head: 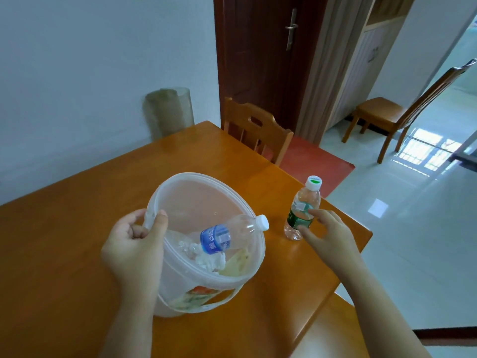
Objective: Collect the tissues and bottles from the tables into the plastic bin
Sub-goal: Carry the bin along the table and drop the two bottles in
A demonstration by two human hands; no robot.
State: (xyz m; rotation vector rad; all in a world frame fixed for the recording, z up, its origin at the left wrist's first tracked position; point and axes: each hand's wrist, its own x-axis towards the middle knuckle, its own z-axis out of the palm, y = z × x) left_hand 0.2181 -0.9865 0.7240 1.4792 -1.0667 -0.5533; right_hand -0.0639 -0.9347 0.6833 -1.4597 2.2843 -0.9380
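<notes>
The bin [206, 244] stands on the wooden surface [64, 241], tipped toward the camera, and already holds part of the haul: a blue-labelled bottle [232, 235] lying on its side with its white cap over the rim, crumpled tissue [210, 259] beneath it, and a yellowish scrap [238, 263] beside that. The left hand [135, 251] is clenched on the bin's rim near the handle joint, steadying it. One green-labelled bottle [303, 208] stands upright on the surface just right of the bin, near the edge. The right hand [327, 235] is released, fingers spread at the bottle's label, touching or about to touch, not closed around it. I judge this bottle is the last item on this surface; other tables are out of sight, so how much remains cannot be told.
</notes>
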